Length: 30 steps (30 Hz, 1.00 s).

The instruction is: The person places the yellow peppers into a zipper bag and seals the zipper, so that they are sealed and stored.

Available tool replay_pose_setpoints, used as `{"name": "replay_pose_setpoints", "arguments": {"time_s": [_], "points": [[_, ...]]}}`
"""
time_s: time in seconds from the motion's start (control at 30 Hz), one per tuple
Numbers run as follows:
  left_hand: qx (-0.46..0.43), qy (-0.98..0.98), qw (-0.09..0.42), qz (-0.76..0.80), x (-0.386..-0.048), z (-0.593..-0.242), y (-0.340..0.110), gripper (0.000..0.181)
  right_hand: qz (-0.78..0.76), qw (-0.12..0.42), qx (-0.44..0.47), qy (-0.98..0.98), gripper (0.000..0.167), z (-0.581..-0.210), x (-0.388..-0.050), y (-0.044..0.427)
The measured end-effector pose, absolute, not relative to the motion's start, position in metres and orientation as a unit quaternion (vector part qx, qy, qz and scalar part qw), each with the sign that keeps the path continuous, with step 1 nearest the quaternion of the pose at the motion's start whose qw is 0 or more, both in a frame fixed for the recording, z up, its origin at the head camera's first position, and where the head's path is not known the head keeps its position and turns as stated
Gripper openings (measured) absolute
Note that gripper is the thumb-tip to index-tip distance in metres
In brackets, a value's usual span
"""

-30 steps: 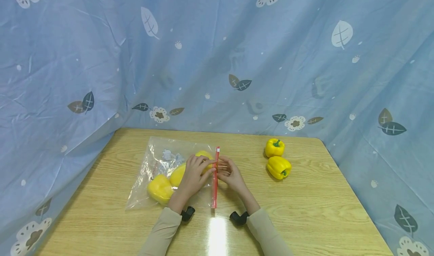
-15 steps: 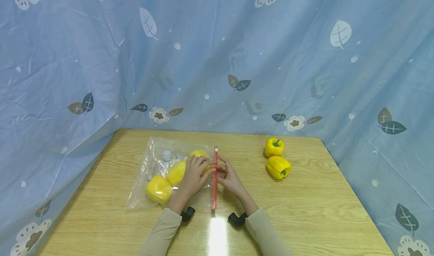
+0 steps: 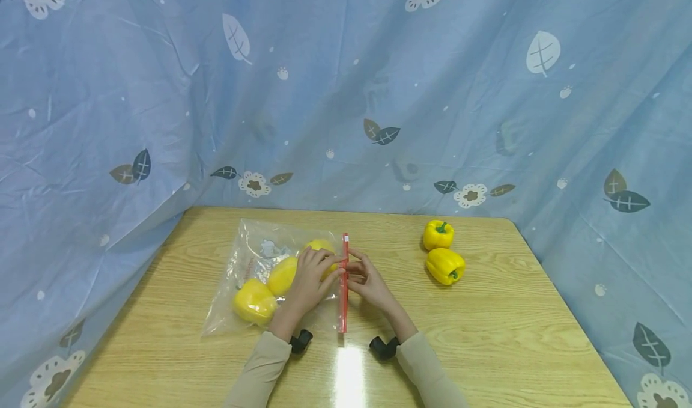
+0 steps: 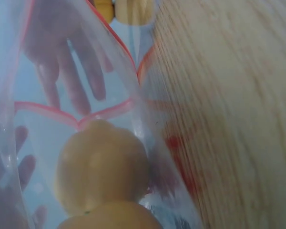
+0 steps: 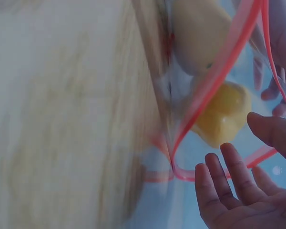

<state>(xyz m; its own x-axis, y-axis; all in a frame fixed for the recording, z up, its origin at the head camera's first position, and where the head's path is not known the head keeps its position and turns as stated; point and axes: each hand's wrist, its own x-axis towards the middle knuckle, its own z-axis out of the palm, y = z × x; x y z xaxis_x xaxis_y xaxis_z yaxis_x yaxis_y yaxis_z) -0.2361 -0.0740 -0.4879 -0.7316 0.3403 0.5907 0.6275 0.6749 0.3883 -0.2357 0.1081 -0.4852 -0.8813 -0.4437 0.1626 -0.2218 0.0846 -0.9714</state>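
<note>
A clear zip bag (image 3: 224, 312) with a red rim (image 3: 343, 312) lies on its side, its mouth facing right. Inside are three yellow bell peppers; the nearest pepper (image 3: 254, 301) shows plainly, and another pepper (image 5: 224, 112) sits close to the mouth in the right wrist view. The left hand (image 3: 308, 279) lies over the bag, thumb and forefinger apart at the rim; its other fingers look loose through the plastic. The right hand (image 3: 373, 285) is at the mouth, fingers spread and slightly bent, beside the rim. Both wrist views show the mouth gaping, with nothing in the right palm.
Two more yellow bell peppers, a rear pepper (image 3: 438, 235) and a front pepper (image 3: 446, 267), lie on the wooden table (image 3: 486, 336) to the right. A blue patterned curtain (image 3: 324, 95) surrounds the table's back and sides. Black wrist mounts (image 3: 384, 348) sit below the hands.
The right hand's fingers have shifted slightly at the rim. The peppers in the bag have moved slightly left. The left hand stays almost in place, and the two loose peppers have not moved.
</note>
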Motion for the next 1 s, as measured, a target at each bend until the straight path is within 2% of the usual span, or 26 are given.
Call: {"name": "replay_pose_setpoints", "arguments": {"time_s": [0.33, 0.63, 1.0], "points": [[-0.275, -0.882, 0.244, -0.296, -0.236, -0.487, -0.074, 0.03, -0.6, 0.055, -0.225, 0.765, 0.057, -0.478, -0.236, 0.122], [-0.275, -0.883, 0.245, -0.289, -0.237, -0.488, -0.075, 0.03, -0.533, 0.006, -0.169, 0.829, 0.051, -0.488, -0.245, 0.142], [-0.279, -0.88, 0.252, -0.291, -0.237, -0.491, -0.074, 0.028, -0.47, -0.085, -0.172, 0.861, 0.049, -0.476, -0.243, 0.172]]}}
